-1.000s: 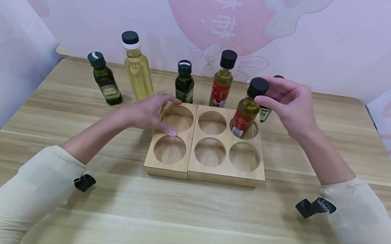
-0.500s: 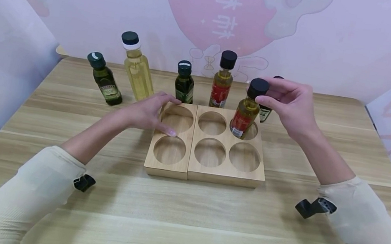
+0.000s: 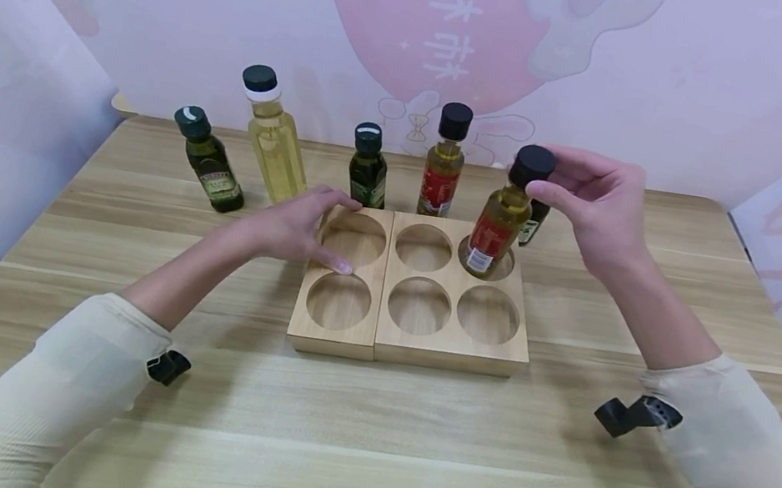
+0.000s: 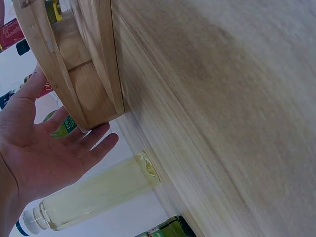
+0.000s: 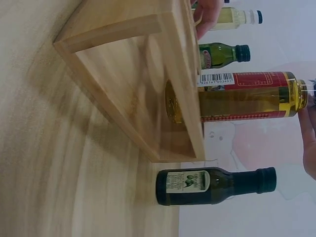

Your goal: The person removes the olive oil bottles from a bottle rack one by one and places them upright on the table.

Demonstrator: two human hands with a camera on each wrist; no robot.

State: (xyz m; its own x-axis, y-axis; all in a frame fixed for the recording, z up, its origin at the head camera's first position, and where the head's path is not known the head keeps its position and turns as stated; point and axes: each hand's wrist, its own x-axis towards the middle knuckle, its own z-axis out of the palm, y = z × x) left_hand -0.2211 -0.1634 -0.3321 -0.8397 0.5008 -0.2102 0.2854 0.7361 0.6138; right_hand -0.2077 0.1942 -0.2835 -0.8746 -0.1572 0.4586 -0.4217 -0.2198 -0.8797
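Note:
My right hand (image 3: pixel 604 213) pinches the oil bottle (image 3: pixel 495 230) with the red label near its black cap, thumb in front. The bottle leans, cap to the right, and its base sits in the back right hole of the wooden holder (image 3: pixel 450 354). In the right wrist view, the bottle's golden base (image 5: pixel 173 101) shows through the holder's open side. My left hand (image 3: pixel 295 223) rests at the holder's left end, thumb on the top by the two left holes. Its fingers (image 4: pixel 96 150) lie fairly straight against the end in the left wrist view.
Behind the holder stand a second red-label bottle (image 3: pixel 442 176) and a small dark green bottle (image 3: pixel 369 173). A tall pale oil bottle (image 3: pixel 278 147) and another green bottle (image 3: pixel 214 167) are at the left. A dark bottle (image 5: pixel 197 186) stands just beyond the holder's right end.
The right hand has shifted up and slightly right with the bottle, whose cap leans further right while the base stays at the same hole. The left hand and holder have kept their place.

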